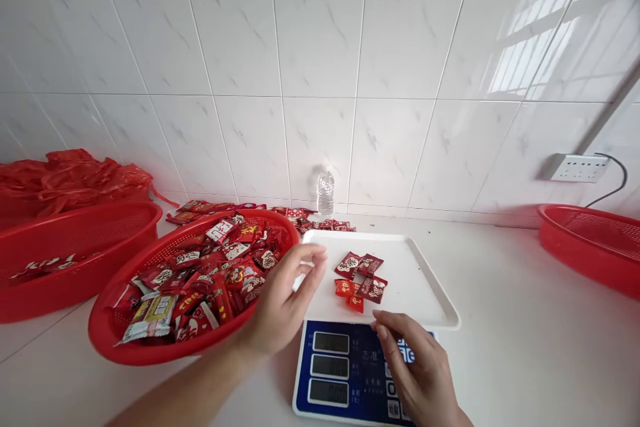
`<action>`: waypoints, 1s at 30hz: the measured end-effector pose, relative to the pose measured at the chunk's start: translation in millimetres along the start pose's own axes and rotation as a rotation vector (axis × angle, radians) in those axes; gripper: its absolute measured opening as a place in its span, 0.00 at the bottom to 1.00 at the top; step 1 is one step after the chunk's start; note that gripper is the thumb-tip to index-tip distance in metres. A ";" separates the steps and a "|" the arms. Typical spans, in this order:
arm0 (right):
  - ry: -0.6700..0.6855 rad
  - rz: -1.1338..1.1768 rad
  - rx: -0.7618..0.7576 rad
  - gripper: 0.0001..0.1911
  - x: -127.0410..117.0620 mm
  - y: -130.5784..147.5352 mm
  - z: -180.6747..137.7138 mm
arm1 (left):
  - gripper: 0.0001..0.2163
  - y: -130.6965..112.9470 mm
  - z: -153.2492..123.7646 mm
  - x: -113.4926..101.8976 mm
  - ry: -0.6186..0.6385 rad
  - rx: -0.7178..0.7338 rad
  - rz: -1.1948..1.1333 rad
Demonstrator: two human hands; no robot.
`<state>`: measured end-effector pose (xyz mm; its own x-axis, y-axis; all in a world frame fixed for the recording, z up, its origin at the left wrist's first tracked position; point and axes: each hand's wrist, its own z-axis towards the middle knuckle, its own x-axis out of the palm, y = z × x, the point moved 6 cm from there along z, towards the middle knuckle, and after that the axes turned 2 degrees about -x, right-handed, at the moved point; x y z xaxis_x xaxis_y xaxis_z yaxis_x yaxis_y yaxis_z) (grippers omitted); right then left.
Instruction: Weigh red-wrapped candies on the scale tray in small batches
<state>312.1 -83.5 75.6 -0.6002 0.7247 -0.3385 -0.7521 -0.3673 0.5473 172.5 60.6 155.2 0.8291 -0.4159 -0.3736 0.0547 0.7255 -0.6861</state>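
Note:
My left hand [283, 297] hovers between the red basket [107, 337] and the white scale tray [410, 280]. Its fingers are bent, the thumb stands apart, and no object shows in it. Over the keypad of the blue weighing scale [367, 373], my right hand [420, 367] has thumb and forefinger pinched together, with nothing visible between them. On the tray lie several dark red wrapped sweets [373, 289] and bright red wrapped sweets [355, 302], beyond the right fingertips. Mixed wrapped sweets [200, 280] fill the basket, a yellow-and-white packet [153, 313] among them.
A second red basket [75, 280] with a few packets stands at the left, below red plastic bags [75, 177]. Along the wall lie loose packets [295, 213] beside a clear bottle [325, 193]. A red basket [590, 247] and a power socket [577, 168] are on the right.

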 end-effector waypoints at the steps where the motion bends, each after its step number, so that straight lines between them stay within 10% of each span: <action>1: -0.007 -0.034 0.016 0.12 -0.7 -2.0 2.5 | 0.08 2.1 -14.3 -3.0 -0.045 0.045 0.015; 6: 0.111 -0.292 0.149 0.16 -0.8 -17.8 26.6 | 0.08 34.6 -62.7 -9.9 -0.174 0.125 -0.012; 14: 0.837 -0.447 0.231 0.45 41.0 -51.0 61.0 | 0.10 46.4 -69.3 -10.9 -0.076 0.168 -0.036; 30: 0.719 -0.595 -0.088 0.15 86.4 -67.8 106.7 | 0.12 29.8 -74.3 -9.2 -0.015 0.333 0.079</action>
<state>340.3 66.3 90.9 -0.1123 0.2837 -0.9523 -0.9898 -0.1159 0.0822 125.2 45.3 91.8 0.8459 -0.3448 -0.4069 0.1664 0.8954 -0.4129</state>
